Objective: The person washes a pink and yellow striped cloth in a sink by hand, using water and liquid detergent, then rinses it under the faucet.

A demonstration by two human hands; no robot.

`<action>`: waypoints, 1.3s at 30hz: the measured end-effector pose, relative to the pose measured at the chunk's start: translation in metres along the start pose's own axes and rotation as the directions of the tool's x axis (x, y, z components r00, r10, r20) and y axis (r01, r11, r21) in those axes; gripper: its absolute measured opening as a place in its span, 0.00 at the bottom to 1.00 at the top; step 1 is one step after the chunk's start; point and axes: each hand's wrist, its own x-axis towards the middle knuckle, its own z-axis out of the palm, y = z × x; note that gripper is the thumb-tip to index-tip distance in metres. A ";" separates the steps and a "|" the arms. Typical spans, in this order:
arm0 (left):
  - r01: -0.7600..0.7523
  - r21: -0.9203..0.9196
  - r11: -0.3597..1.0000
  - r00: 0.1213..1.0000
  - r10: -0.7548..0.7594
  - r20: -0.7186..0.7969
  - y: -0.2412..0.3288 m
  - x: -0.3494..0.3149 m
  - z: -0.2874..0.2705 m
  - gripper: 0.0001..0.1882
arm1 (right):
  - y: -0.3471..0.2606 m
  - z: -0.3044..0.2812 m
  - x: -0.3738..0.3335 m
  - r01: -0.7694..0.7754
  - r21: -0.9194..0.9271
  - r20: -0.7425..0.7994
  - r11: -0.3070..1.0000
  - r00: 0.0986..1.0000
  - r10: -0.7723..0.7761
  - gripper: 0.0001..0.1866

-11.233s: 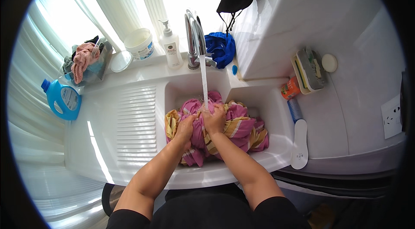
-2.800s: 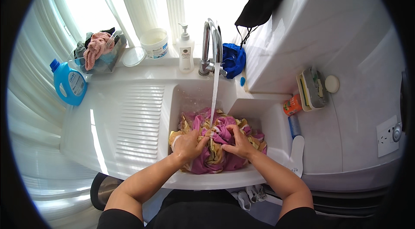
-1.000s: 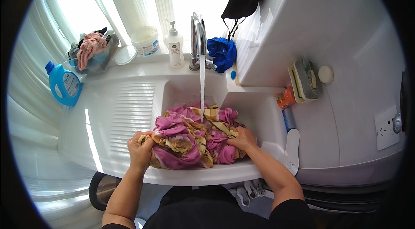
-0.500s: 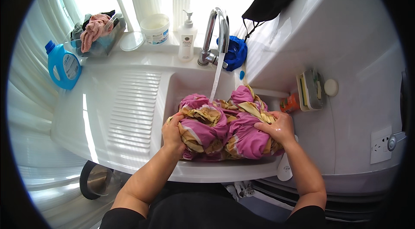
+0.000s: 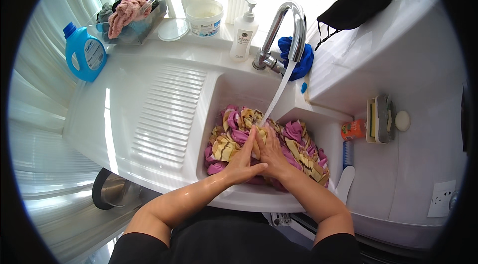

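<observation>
A bunched pink and yellow patterned cloth (image 5: 226,148) lies low in the white sink (image 5: 215,95). Water (image 5: 279,89) runs from the curved chrome tap (image 5: 298,27) onto its middle. My left hand (image 5: 244,160) is on edge over the cloth, fingers straight and thumb out to the right. Beside it, my right hand (image 5: 271,152) lies palm down with fingers stretched forward. The fingertips of both hands come close together where the stream lands, and neither hand grips the cloth. Part of the cloth is hidden beneath my hands.
A ribbed washboard (image 5: 169,114) adjoins the sink's left side. Behind stand a blue detergent jug (image 5: 85,55), a bin of clothes (image 5: 132,15), a white tub (image 5: 204,17) and a pump bottle (image 5: 243,37). A sponge holder (image 5: 379,119) and a brush (image 5: 347,164) sit right.
Both hands have let go of the cloth's sides and come together over its middle. The cloth has dropped and spread lower in the sink. The view has shifted, moving the scene rightward.
</observation>
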 end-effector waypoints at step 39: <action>0.323 0.589 0.741 0.923 -0.108 -0.370 -0.117 0.053 -0.025 0.43 | 0.020 0.050 0.060 -0.108 -0.127 0.136 0.986 0.983 0.125 0.40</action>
